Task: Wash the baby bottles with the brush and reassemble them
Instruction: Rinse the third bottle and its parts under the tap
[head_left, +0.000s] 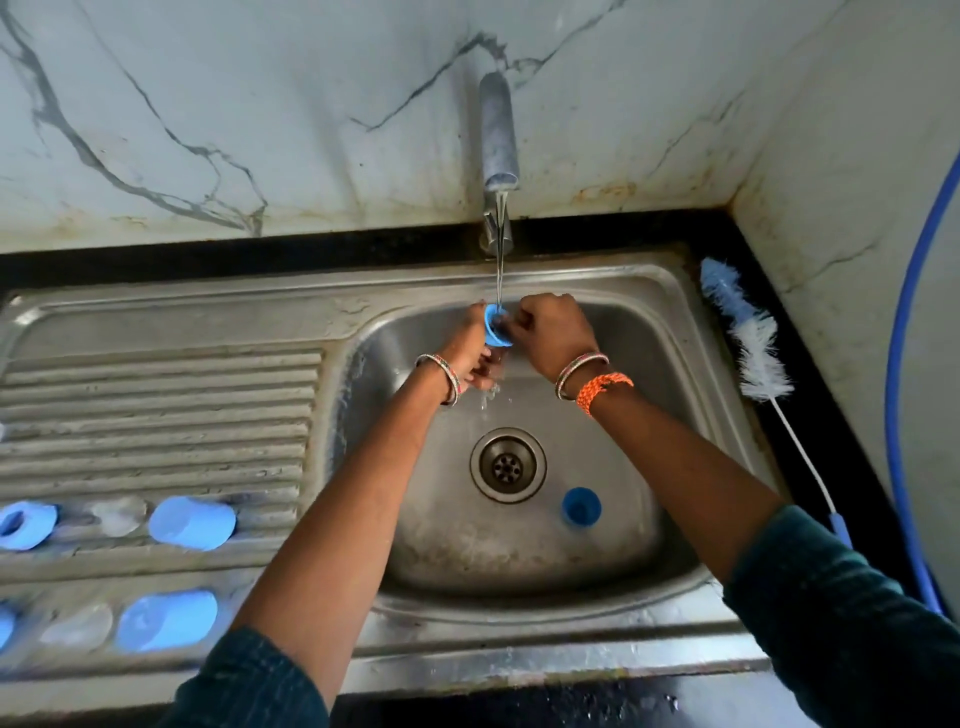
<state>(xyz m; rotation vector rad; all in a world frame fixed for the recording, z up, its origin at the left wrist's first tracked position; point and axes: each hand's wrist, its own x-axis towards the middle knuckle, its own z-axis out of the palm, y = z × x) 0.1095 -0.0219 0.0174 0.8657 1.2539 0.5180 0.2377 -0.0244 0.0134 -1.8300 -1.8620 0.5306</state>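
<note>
Under the running tap (498, 156) both my hands hold a small blue bottle ring (493, 327) in the water stream over the sink basin (649, 364). My left hand (470, 348) grips it from the left and below; my right hand (556, 332) pinches its right edge with curled fingers. A blue cap (581, 506) lies in the basin right of the drain (508, 464). The blue and white bottle brush (748, 338) lies on the black counter right of the sink.
On the ribbed drainboard (156, 405) at the left lie two blue caps (192, 522) (166, 621), a blue ring (23, 525) and clear teats (118, 514) (78, 626). A blue hose (896, 364) curves along the right wall. Marble wall stands behind.
</note>
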